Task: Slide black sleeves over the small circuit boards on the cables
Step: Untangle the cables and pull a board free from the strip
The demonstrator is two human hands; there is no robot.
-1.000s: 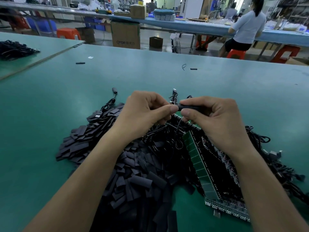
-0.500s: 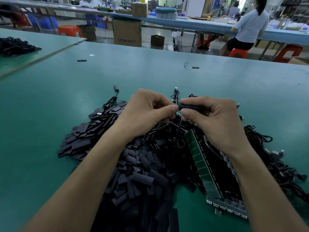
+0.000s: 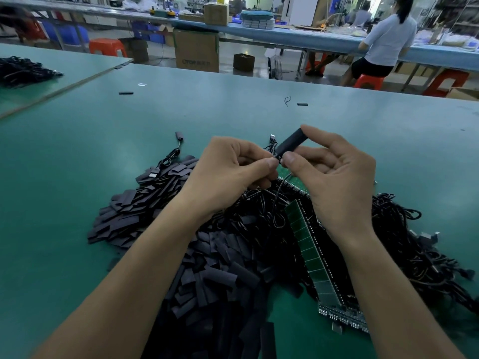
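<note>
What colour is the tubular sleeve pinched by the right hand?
Matte black sleeve, head view.

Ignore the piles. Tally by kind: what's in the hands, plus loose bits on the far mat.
Black sleeve, in right hand: 1
Cable, pinched by left hand: 1
Stray black pieces: 2
Wire scrap: 1
Pale scrap: 1
Total: 6

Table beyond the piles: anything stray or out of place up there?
Yes. Two stray sleeves lie alone on the far table, away from the sleeve pile: one at left, one at right beside a curled wire scrap. The right hand grips a sleeve; the left hand pinches its cable.
</note>
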